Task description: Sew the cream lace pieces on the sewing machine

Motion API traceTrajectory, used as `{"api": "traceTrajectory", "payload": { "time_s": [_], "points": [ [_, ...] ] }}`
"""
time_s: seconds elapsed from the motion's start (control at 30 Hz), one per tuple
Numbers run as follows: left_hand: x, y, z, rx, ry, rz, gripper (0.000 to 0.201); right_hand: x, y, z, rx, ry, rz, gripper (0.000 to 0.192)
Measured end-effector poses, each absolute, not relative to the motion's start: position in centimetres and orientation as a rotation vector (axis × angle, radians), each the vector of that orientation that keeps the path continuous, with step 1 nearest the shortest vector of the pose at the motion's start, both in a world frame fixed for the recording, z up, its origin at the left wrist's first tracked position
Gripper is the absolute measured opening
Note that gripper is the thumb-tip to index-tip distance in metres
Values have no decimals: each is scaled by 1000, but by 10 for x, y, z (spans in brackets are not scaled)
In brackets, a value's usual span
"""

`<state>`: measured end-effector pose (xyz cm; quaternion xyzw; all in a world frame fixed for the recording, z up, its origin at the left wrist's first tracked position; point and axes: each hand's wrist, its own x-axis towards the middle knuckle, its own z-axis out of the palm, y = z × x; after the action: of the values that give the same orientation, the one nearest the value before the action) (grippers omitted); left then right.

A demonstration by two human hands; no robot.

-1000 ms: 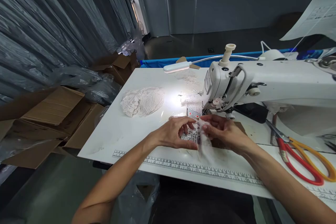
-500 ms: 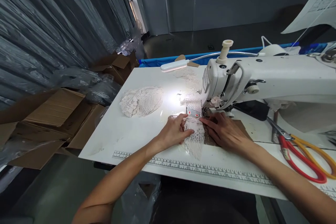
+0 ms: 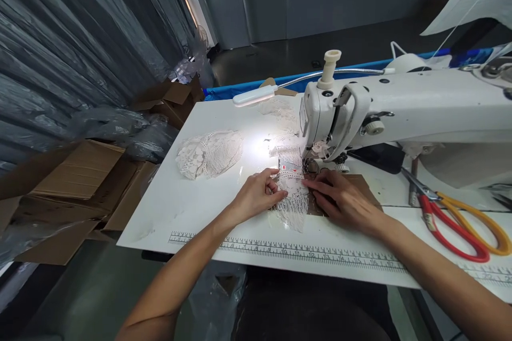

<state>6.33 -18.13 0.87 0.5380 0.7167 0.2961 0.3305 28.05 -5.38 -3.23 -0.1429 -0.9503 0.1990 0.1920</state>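
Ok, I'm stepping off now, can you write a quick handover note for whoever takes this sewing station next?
Left hand: flat on the left edge of the lace piece, pressing it to the white table.
Right hand: fingers flat along the lace's right edge, over a brown pad.
Lace: lies flat, top end at the presser foot of the sewing machine, under the lamp.
Done: lace laid flat at the foot. Whether any seam is sewn cannot be seen.
Nearby: lace pile far left, red and orange scissors at right.

A white lace piece (image 3: pixel 293 203) lies flat just right of frame centre, its open netted pattern fanning toward the lower edge, its upper end beside a small red-dotted label (image 3: pixel 288 168) near the needle.
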Motion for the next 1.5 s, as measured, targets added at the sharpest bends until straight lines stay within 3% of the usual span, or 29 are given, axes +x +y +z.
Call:
{"api": "traceTrajectory", "payload": {
  "time_s": [0.3,0.5,0.73,1.27,1.5],
  "points": [
    [62,-181,12,1397,1879,651,63,275,-50,-43,-362,-2689,397,42],
    [65,-182,15,1385,1897,696,60,277,-52,-39,-397,-2664,449,43],
    [69,-184,17,1451,1960,678,52,277,-53,-46,-330,-2704,323,37],
    [66,-185,18,1398,1928,705,51,256,-50,-30,-489,-2896,-7,47],
    [61,-183,12,1323,1881,733,56,272,-39,-23,-523,-2866,327,45]
  ]
}}
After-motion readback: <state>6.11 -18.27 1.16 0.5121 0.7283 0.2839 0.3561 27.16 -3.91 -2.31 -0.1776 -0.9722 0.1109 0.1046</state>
